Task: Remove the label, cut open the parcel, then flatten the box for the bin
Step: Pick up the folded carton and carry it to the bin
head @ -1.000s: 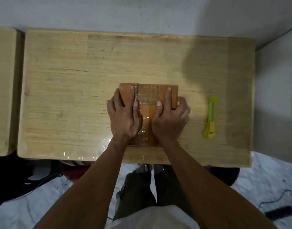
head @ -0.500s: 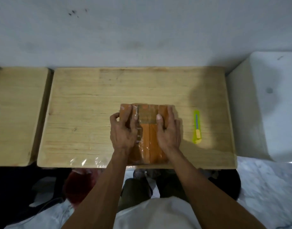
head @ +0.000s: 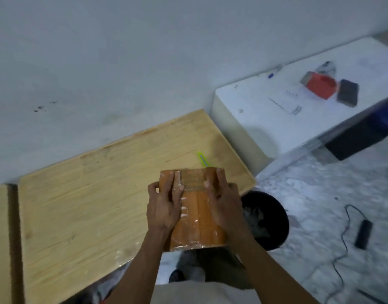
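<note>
- Flattened orange box (head: pixel 197 218), wrapped in clear tape, held between both hands over the near right corner of the wooden table (head: pixel 90 194); near edge of the box past the table's front edge; whether the far part touches the tabletop cannot be told.
- Left hand (head: pixel 163 207) laid on the box's left side; fingers (head: pixel 170 183) stretched flat along the top face, thumb (head: pixel 152 188) curled round the left edge; a flat clasp, not a fist.
- Right hand (head: pixel 225 202) laid on the right side; fingers (head: pixel 220 178) extended to the far edge, thumb (head: pixel 207 185) pressed on the taped top face; likewise flat and gripping.
- Glossy tape band across the far part of the box, between the two hands; label not made out.
- Yellow-green box cutter (head: pixel 203 160) lying on the table just beyond the box's far edge, partly hidden by it; touched by neither hand.
- Black bin (head: pixel 274 216) on the floor at the table's right corner, just right of the box; pale scraps inside.
- White cabinet (head: pixel 276 119) further right, carrying a red-orange box (head: pixel 320 86) and a dark flat object (head: pixel 347 95); picture blurred there.
- Black cable and adapter (head: pixel 363 233) on the marbled floor at far right.
</note>
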`<state>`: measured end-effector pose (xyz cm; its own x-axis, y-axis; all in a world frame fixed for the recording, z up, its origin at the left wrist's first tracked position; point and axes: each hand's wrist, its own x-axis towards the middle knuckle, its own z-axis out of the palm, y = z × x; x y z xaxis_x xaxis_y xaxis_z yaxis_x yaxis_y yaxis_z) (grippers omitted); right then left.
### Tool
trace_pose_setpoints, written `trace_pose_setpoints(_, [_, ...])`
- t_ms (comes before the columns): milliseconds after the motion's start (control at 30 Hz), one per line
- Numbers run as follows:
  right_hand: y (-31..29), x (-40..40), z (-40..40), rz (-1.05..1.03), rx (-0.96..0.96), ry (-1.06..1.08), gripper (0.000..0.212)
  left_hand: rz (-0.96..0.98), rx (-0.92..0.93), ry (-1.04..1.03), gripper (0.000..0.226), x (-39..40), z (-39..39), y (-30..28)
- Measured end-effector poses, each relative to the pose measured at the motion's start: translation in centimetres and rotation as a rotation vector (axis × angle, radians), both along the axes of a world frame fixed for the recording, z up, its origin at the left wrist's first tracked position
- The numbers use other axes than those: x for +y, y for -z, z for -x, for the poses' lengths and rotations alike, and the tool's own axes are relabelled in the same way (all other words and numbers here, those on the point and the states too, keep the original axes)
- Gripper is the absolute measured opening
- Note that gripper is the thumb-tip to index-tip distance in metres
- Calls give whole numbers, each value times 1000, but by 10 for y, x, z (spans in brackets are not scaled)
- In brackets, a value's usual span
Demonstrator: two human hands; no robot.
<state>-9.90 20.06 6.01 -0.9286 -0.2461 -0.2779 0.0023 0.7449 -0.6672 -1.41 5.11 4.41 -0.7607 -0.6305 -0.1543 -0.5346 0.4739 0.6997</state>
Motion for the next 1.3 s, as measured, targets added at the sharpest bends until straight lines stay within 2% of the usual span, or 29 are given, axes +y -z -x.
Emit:
trace_pose_setpoints(100, [1,50,-20,-11,15,92,58,-54,3,109,49,31,6,2])
trace_pose_setpoints(233, [17,124,-37,-35,25,338,62,-65,64,336,45,95,23,3])
trace_pose_setpoints(367, [26,194,-32,-56,-35,565,74,-203,-46,556,45,156,44,20])
trace_pose_setpoints(433, [34,223,-30,-47,-96,567,78,-170,-113,602,47,179,54,37])
trace_pose_setpoints(533, [56,259,-25,29,-205,469,66,-144,-207,583,46,212,72,56])
trace_pose_setpoints(667, [92,298,1,-32,-275,462,53,-81,-350,619,61,253,105,102])
trace_pose_setpoints(733, [108,313,21,-75,-333,488,52,-71,-417,635,56,274,124,117])
trace_pose_setpoints(833, [139,333,58,-91,-399,466,48,-95,-505,555,49,302,157,127])
trace_pose_setpoints(1033, [231,355,119,-115,-551,373,50,-59,-562,471,44,331,204,213])
trace_pose_setpoints(1167, [283,361,145,-106,-571,340,52,-62,-630,434,51,336,222,275])
trace_pose_setpoints(1300, [326,364,167,-90,-596,346,56,-129,-633,379,61,338,240,313])
